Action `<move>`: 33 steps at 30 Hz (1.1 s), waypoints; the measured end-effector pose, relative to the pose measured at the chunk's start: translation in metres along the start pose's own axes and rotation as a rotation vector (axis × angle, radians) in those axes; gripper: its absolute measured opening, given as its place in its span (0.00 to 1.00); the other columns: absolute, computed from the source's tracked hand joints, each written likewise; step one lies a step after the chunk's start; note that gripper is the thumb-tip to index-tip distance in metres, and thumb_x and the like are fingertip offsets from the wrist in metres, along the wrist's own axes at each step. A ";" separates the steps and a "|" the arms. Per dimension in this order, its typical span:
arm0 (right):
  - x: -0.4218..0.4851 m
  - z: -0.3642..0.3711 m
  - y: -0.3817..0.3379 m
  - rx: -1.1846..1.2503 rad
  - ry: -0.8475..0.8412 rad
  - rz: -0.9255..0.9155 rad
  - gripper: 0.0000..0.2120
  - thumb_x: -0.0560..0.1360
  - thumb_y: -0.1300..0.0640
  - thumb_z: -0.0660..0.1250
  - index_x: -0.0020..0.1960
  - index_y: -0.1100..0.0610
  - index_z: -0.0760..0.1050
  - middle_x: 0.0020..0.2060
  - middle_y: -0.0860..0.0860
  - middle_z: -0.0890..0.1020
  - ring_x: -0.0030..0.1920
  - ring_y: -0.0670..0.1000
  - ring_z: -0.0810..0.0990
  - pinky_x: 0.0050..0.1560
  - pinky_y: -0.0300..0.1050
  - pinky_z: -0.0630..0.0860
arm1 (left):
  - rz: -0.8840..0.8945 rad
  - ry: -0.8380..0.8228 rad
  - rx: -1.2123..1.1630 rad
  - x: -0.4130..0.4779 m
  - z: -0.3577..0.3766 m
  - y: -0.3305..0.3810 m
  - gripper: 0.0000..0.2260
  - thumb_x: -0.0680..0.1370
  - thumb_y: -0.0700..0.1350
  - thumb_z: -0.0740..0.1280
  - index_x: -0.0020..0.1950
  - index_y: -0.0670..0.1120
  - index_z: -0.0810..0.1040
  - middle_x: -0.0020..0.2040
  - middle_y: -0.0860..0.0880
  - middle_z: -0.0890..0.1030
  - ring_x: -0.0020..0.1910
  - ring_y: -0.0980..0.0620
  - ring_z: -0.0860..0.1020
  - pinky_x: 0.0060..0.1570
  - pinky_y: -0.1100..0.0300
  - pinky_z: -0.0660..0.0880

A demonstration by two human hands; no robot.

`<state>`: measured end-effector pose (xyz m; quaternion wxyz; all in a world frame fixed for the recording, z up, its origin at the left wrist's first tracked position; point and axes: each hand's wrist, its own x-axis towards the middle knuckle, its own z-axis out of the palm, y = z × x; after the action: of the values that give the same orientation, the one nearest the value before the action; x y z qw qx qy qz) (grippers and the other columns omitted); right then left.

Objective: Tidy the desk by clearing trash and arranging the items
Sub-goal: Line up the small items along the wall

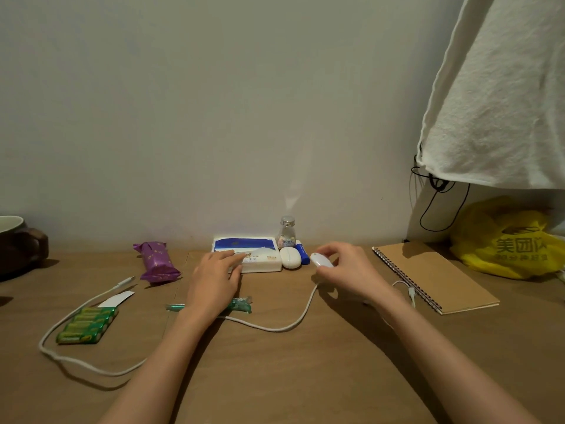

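Note:
My right hand grips a small white oval device at the end of a white cable that runs left across the wooden desk. My left hand lies flat with spread fingers, its fingertips touching the front left of a white and blue tissue pack by the wall. Under the left wrist lies a green transparent wrapper. A white oval case, a blue tube and a small glass bottle stand right of the tissue pack.
A purple snack packet, a green battery pack and a white paper slip lie at the left. A brown mug stands far left. A kraft spiral notebook, a yellow plastic bag and hanging white cloth are at the right.

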<state>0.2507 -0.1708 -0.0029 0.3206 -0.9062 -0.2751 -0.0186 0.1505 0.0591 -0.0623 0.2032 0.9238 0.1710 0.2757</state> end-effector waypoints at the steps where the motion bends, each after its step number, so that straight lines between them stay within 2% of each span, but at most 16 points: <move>1: 0.012 0.005 0.003 0.014 0.014 0.040 0.20 0.68 0.58 0.72 0.60 0.52 0.77 0.53 0.49 0.80 0.46 0.48 0.79 0.38 0.39 0.77 | -0.003 0.000 -0.001 0.000 0.001 0.000 0.16 0.79 0.49 0.61 0.67 0.54 0.73 0.67 0.51 0.74 0.67 0.50 0.67 0.65 0.53 0.67; 3: 0.033 0.017 0.010 0.021 0.034 0.098 0.18 0.69 0.57 0.71 0.59 0.55 0.78 0.53 0.52 0.81 0.49 0.51 0.79 0.47 0.47 0.80 | -0.010 0.000 -0.003 0.001 0.002 -0.001 0.16 0.80 0.49 0.61 0.68 0.54 0.73 0.67 0.52 0.74 0.68 0.51 0.66 0.65 0.53 0.66; 5: 0.049 0.028 0.015 0.015 0.040 0.137 0.17 0.71 0.57 0.70 0.59 0.56 0.78 0.53 0.53 0.82 0.50 0.52 0.79 0.51 0.51 0.80 | -0.009 0.009 -0.016 0.001 0.003 -0.001 0.16 0.79 0.48 0.61 0.67 0.54 0.73 0.67 0.52 0.74 0.68 0.51 0.66 0.66 0.53 0.66; 10: 0.073 0.042 0.022 -0.055 0.014 0.143 0.18 0.69 0.63 0.69 0.59 0.55 0.80 0.53 0.54 0.83 0.53 0.54 0.80 0.53 0.50 0.79 | 0.001 0.038 -0.019 0.001 0.005 -0.002 0.15 0.79 0.47 0.62 0.66 0.54 0.74 0.66 0.52 0.75 0.67 0.51 0.67 0.66 0.54 0.66; 14: 0.079 0.045 0.028 -0.042 0.018 0.158 0.17 0.71 0.62 0.69 0.59 0.56 0.80 0.54 0.54 0.83 0.53 0.54 0.80 0.53 0.51 0.78 | 0.002 0.038 -0.025 0.002 0.006 -0.002 0.15 0.79 0.47 0.61 0.67 0.53 0.74 0.66 0.52 0.74 0.67 0.51 0.66 0.66 0.54 0.66; 18: 0.080 0.041 0.029 -0.038 -0.012 0.143 0.13 0.70 0.62 0.69 0.55 0.59 0.81 0.52 0.57 0.84 0.52 0.55 0.80 0.54 0.53 0.78 | 0.000 0.037 -0.017 0.002 0.006 -0.002 0.16 0.79 0.47 0.62 0.67 0.53 0.74 0.66 0.52 0.75 0.67 0.51 0.67 0.66 0.54 0.65; 21: 0.080 0.033 0.029 -0.029 -0.092 0.149 0.18 0.70 0.62 0.70 0.59 0.61 0.78 0.57 0.58 0.81 0.56 0.56 0.78 0.56 0.52 0.77 | 0.002 0.032 -0.005 0.002 0.006 -0.002 0.16 0.79 0.47 0.62 0.67 0.54 0.74 0.66 0.53 0.74 0.67 0.52 0.67 0.66 0.54 0.66; 24: 0.081 0.028 0.032 -0.027 -0.163 0.150 0.24 0.72 0.62 0.70 0.68 0.56 0.73 0.64 0.54 0.77 0.60 0.53 0.76 0.53 0.44 0.74 | -0.005 0.022 -0.005 0.003 0.005 -0.001 0.16 0.79 0.47 0.62 0.67 0.54 0.73 0.67 0.53 0.74 0.68 0.52 0.66 0.67 0.54 0.65; 27: 0.081 0.031 0.036 -0.043 -0.079 0.115 0.20 0.74 0.61 0.68 0.66 0.56 0.74 0.65 0.52 0.77 0.63 0.52 0.75 0.56 0.42 0.71 | -0.004 0.016 -0.002 0.002 0.004 -0.001 0.16 0.79 0.47 0.61 0.67 0.54 0.73 0.67 0.53 0.74 0.68 0.52 0.66 0.68 0.53 0.65; 33: 0.080 0.046 0.041 0.024 0.054 0.066 0.16 0.77 0.64 0.64 0.64 0.58 0.76 0.62 0.54 0.79 0.62 0.54 0.77 0.57 0.43 0.72 | 0.006 0.018 0.011 0.002 0.003 0.000 0.16 0.80 0.48 0.61 0.67 0.54 0.74 0.67 0.53 0.74 0.68 0.52 0.67 0.67 0.54 0.66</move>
<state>0.3329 -0.1306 -0.0459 0.3393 -0.9100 -0.2364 -0.0288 0.1536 0.0591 -0.0637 0.1956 0.9229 0.1714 0.2839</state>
